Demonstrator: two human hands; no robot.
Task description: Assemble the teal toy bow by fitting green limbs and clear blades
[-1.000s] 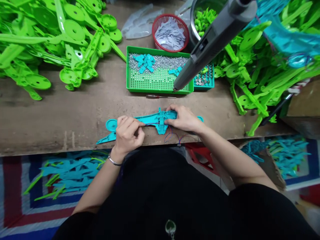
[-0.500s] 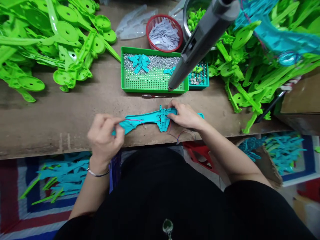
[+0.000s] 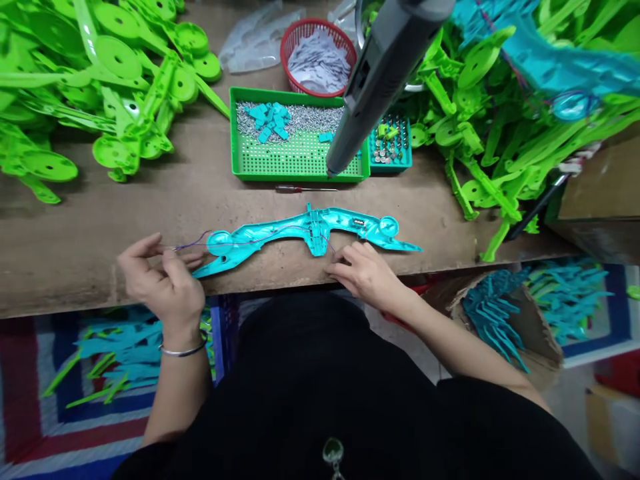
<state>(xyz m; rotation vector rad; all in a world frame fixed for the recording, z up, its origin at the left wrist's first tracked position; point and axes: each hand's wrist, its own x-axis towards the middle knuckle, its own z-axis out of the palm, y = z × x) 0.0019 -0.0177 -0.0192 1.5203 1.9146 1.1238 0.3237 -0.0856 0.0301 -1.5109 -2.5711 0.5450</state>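
Observation:
A turquoise bow-shaped plastic shell (image 3: 250,233) lies on the workbench with its ribbed inside facing up. Thin red and blue wires (image 3: 195,241) run along its left arm and across the ribbed middle. Beyond the shell's left end, my left hand (image 3: 167,280) pinches the wires near a tiny part at their tip, its other fingers loosely spread. Just below the right arm of the shell, my right hand (image 3: 370,270) has thumb and forefinger closed on the wires coming from the middle. Its fingertips partly hide that stretch.
A grey electric screwdriver (image 3: 385,73) hangs over a green tray (image 3: 295,177) of screws and turquoise pieces. Behind the shell lies a hand screwdriver (image 3: 290,189). Green plastic parts (image 3: 120,60) are heaped left and right. A red basket (image 3: 285,63) holds white pieces.
My left hand has moved left off the shell, drawing the wires along. My right hand has left the shell's upper side and come down to the wires below it. The view shifts slightly.

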